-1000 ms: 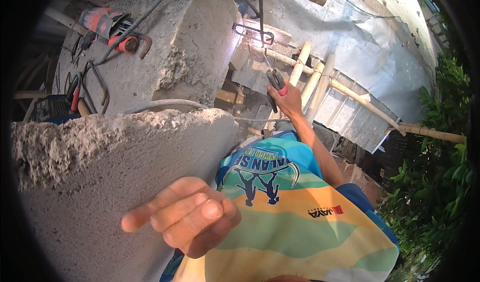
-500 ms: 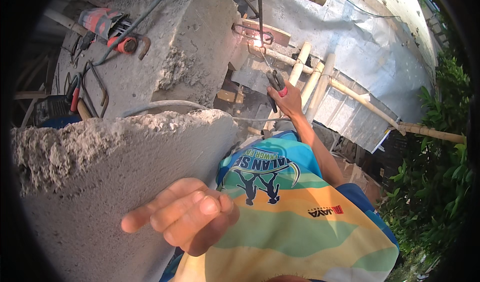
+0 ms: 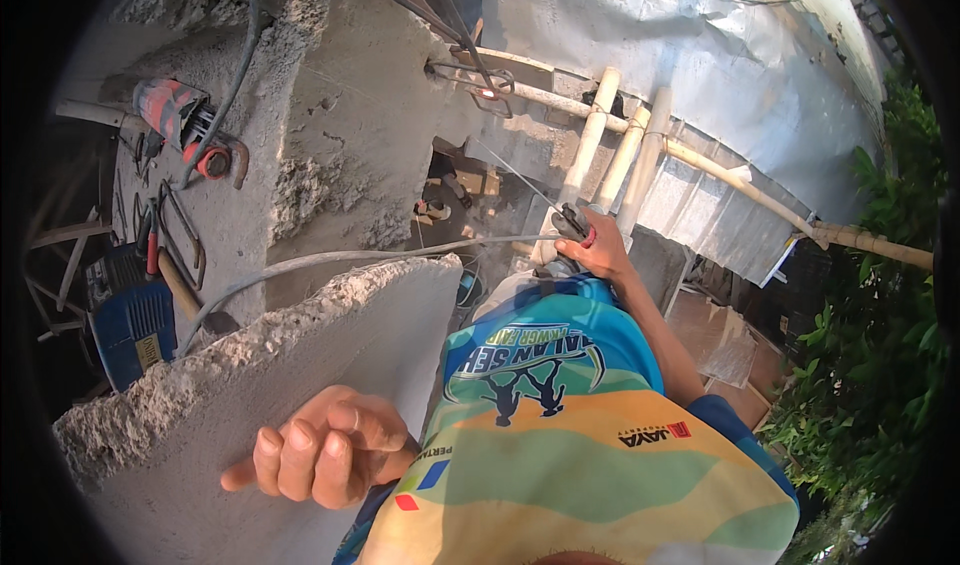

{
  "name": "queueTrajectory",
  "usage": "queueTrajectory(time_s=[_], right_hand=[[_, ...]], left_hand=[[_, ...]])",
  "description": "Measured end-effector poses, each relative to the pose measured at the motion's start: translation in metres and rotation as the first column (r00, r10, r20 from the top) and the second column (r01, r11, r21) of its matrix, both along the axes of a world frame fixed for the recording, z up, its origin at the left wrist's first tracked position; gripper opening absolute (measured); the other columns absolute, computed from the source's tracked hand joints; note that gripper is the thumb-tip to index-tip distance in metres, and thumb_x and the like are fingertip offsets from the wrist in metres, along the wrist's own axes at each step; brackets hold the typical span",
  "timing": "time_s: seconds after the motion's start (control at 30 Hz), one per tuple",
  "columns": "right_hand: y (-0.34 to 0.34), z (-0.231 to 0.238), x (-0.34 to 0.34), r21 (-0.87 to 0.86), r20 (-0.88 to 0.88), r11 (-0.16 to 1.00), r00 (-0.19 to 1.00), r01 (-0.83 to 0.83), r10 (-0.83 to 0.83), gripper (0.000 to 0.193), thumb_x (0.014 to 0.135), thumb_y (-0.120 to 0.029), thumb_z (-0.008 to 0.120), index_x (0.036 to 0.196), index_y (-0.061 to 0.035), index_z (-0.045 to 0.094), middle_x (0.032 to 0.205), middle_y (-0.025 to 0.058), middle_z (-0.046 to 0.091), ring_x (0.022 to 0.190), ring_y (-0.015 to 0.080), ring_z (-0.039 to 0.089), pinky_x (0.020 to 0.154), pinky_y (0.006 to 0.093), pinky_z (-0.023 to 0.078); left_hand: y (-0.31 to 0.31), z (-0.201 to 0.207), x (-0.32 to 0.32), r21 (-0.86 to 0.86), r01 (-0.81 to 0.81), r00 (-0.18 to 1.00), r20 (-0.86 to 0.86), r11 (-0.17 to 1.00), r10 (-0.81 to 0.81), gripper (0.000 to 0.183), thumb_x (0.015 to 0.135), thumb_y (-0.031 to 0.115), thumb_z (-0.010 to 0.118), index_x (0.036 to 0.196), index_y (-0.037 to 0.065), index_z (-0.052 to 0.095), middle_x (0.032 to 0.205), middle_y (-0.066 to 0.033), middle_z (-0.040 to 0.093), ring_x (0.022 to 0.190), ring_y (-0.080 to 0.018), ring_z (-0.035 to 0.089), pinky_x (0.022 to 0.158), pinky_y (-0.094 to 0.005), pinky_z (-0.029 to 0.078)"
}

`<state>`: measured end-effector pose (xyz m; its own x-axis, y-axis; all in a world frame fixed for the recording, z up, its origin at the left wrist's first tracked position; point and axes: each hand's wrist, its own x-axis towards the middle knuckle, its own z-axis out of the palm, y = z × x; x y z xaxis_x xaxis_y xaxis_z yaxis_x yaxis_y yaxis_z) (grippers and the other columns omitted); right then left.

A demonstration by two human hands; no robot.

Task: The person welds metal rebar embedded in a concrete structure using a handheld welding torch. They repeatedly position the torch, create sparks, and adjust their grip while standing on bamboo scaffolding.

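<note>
My right hand (image 3: 598,251) grips a welding electrode holder (image 3: 571,223) with a red and black handle. A thin electrode rod (image 3: 515,175) runs from it up to the left, its tip apart from the steel. Beyond the tip, a bent rebar loop (image 3: 478,83) juts from the concrete column, with a small glowing orange spot on it. My left hand (image 3: 328,445) hovers near a rough-topped concrete wall (image 3: 330,365), holding nothing; its fingers are loosely curled and partly apart.
Bamboo poles (image 3: 600,130) cross in front, beside metal sheeting (image 3: 720,85). A grey cable (image 3: 330,258) loops over the wall. At left are a blue machine (image 3: 135,335), a wooden handle (image 3: 177,285), bent rebar (image 3: 185,230) and an orange-red tool (image 3: 208,160). Leaves (image 3: 850,365) stand right.
The bright welding flare is gone, leaving a glowing spot. My right hand has drawn back toward my body, taking the rod off the steel. My left hand has shifted left and lower.
</note>
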<state>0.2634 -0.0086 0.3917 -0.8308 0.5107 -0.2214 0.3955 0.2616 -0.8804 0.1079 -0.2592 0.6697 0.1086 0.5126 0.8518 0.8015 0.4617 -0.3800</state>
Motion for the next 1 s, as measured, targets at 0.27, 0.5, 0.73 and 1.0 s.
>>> queueTrajectory(time_s=[0.27,0.5,0.73,1.0], right_hand=[[0.047,-0.027,0.021,-0.396,-0.141,0.844,0.885,0.361,-0.444,0.052,0.078,-0.052,0.073,0.077,-0.0028,0.056,0.062,-0.0024,0.048,0.058,0.0070,0.042,0.051,0.0263,0.034],[0.083,-0.032,0.003,-0.458,-0.053,0.785,0.869,0.417,-0.492,0.053,0.082,-0.055,0.069,0.074,-0.0050,0.054,0.061,-0.0047,0.045,0.056,0.0058,0.041,0.049,0.0254,0.033],[0.102,-0.041,-0.018,-0.489,-0.063,0.771,0.864,0.409,-0.499,0.054,0.079,-0.056,0.071,0.078,-0.0028,0.061,0.057,-0.0061,0.044,0.053,0.0044,0.038,0.044,0.0259,0.029],[0.136,-0.034,-0.034,-0.579,-0.048,0.767,0.927,0.278,-0.372,0.051,0.082,-0.053,0.069,0.082,-0.0028,0.061,0.062,-0.0056,0.047,0.057,0.0044,0.038,0.049,0.0245,0.030]], left_hand=[[0.029,0.000,-0.001,0.116,-0.278,0.959,-0.019,0.954,0.282,0.017,0.077,0.020,0.081,0.082,0.013,0.066,0.110,-0.0123,0.070,0.113,-0.0223,0.060,0.115,-0.0408,0.018],[0.045,0.002,-0.001,0.012,-0.634,0.760,-0.176,0.774,0.625,0.019,0.070,0.028,0.087,0.077,0.018,0.072,0.114,-0.0009,0.070,0.119,-0.0187,0.052,0.110,-0.0416,0.024],[0.054,-0.001,-0.004,0.018,-0.732,0.663,-0.212,0.681,0.718,0.017,0.071,0.028,0.086,0.080,0.023,0.073,0.125,-0.0025,0.064,0.122,-0.0246,0.045,0.108,-0.0498,0.021],[0.067,-0.002,-0.007,-0.003,-0.848,0.509,-0.279,0.529,0.814,0.008,0.077,0.022,0.076,0.085,0.022,0.075,0.124,-0.0002,0.063,0.116,-0.0248,0.043,0.098,-0.0474,0.032]])
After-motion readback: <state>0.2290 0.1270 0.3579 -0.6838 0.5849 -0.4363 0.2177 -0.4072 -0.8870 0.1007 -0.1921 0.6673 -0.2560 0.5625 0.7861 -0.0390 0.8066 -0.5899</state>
